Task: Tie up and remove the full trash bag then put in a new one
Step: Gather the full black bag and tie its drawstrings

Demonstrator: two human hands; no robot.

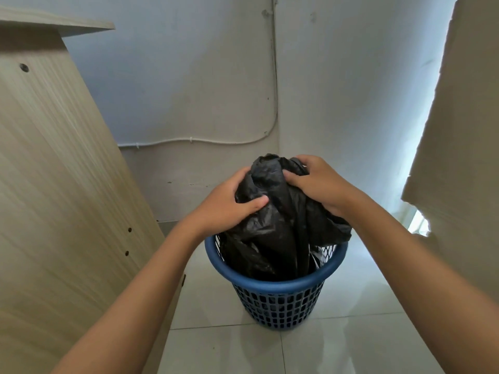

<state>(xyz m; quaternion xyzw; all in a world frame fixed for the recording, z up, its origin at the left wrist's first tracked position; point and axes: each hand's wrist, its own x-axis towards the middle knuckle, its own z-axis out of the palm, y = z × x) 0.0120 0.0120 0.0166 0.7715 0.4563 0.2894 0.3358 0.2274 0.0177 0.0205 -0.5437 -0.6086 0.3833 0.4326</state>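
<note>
Both hands close on the gathered top of a crinkled black plastic trash bag point(272, 228), which rises out of a round blue plastic mesh basket point(272, 300) standing on a pale tiled floor point(351, 333). The left hand point(226, 203) wraps the bag's left side, its thumb pressed flat across the plastic and its fingers curled out of sight behind the bunched film; this grip is pressed together on the bag. The right hand point(318, 182) clamps the opposite side a little higher, thumb tip digging into the crumpled peak between the two hands and fingers folded over the far edge, so its grip is also pinching the bag. Above the two grips a small crest of loose plastic sticks up; below them the bag hangs in long folds down into the basket, with one flap spilling over the rim under the right wrist. Whether a knot has been formed cannot be told. Left of the left forearm stands a light wood-grain panel point(54, 184); beyond the grips is a grey wall point(189, 76) with a thin white cable point(216, 142) running along it.
</note>
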